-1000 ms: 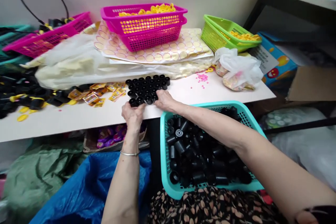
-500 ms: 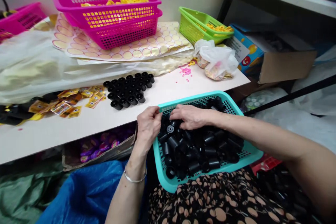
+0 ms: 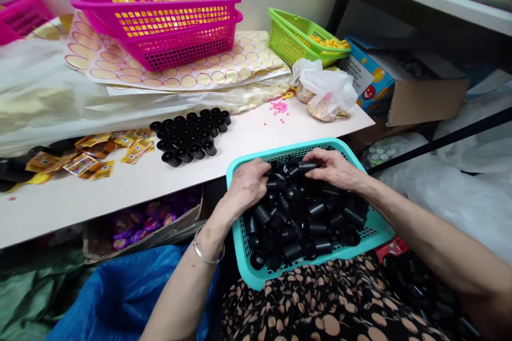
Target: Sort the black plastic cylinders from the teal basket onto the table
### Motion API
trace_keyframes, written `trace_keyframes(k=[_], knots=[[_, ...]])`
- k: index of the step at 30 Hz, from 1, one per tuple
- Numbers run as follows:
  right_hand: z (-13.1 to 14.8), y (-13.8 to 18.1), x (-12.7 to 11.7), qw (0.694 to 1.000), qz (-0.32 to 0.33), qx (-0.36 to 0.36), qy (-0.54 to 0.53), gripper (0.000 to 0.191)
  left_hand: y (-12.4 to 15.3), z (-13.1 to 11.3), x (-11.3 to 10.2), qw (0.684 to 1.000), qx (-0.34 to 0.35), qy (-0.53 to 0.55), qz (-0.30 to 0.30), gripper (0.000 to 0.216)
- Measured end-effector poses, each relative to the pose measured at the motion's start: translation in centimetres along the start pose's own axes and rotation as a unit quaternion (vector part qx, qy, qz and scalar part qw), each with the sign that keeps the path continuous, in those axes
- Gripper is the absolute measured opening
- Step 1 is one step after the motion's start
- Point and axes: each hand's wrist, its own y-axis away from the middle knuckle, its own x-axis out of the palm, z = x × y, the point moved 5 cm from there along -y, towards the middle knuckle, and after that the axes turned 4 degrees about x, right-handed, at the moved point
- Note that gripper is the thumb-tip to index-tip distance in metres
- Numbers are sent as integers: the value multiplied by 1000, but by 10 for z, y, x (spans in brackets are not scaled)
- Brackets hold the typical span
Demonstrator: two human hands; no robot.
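Note:
A turquoise basket (image 3: 247, 272) rests on my lap against the table edge, heaped with small black plastic cups (image 3: 292, 250). My left hand (image 3: 248, 184) is inside its far left part, fingers curled down among the cups; whatever they hold is hidden. At the far right side of the heap, my right hand (image 3: 334, 169) pinches a black plastic cup (image 3: 307, 166) lying on its side between thumb and fingers. On the table, left of the basket, a block of similar black cups (image 3: 188, 136) stands upright in close rows, open ends up.
Small yellow packets (image 3: 94, 154) lie left of the rows. Behind are a magenta basket (image 3: 192, 56) of yellow rings, a green basket (image 3: 288, 45), knotted plastic bags (image 3: 330, 96) and pink bits (image 3: 279, 106). A box of purple items (image 3: 140, 224) sits below the table.
My left hand has moved from the basket's rim corner in over the cups. My right hand has shifted right and now grips a cup. The view has turned slightly.

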Motion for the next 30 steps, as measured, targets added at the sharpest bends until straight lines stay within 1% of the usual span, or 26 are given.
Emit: trace_keyframes(k=[2,3,5,7,8,10,13,15,17,20,22,23,24,25,26,27,28,29,30], knots=[[-1,8,-1,999,-35,-24,-9,24,-19,-18,12,993,76,-36,83,20],[-3,11,-2,998,-49,-27,-26,26,-27,-25,18,987,99,-48,119,21],[-10,16,-2,995,-62,-7,-77,30,-42,-32,29,976,110,-68,173,20],[-18,19,-2,990,-65,24,-119,33,-52,-33,41,972,84,-82,203,16],[-21,20,-2,989,-69,32,-129,34,-56,-32,46,973,66,-88,204,15],[-25,23,-5,988,-84,28,-128,36,-60,-32,56,977,37,-95,189,15],[-25,25,-7,989,-105,17,-99,38,-61,-32,66,982,17,-98,161,16],[-22,25,-7,991,-114,13,-65,37,-61,-30,67,983,5,-100,154,21],[-18,24,-6,993,-114,0,-31,32,-61,-25,64,988,-21,-60,140,23],[-11,24,-4,994,-104,-32,12,26,-58,-18,55,990,-58,28,126,14],[-8,23,-2,995,-90,-46,16,23,-53,-15,51,982,-96,120,111,10],[-7,23,-1,995,-81,-52,3,21,-49,-13,49,967,-129,196,94,12],[-6,23,0,996,-71,-56,-22,20,-45,-12,49,936,-170,298,72,16],[-3,24,0,995,-64,-61,-54,20,-40,-11,49,886,-212,409,49,20],[-1,24,0,993,-57,-63,-84,21,-35,-12,49,825,-245,508,28,23],[2,24,1,991,-53,-62,-107,23,-31,-14,49,767,-267,583,13,25],[5,24,1,990,-51,-53,-118,23,-27,-16,49,719,-279,637,4,26],[7,24,1,991,-47,-37,-118,24,-24,-19,48,684,-284,672,-4,27],[8,24,2,992,-40,-16,-116,25,-21,-21,47,663,-285,692,-13,28]])
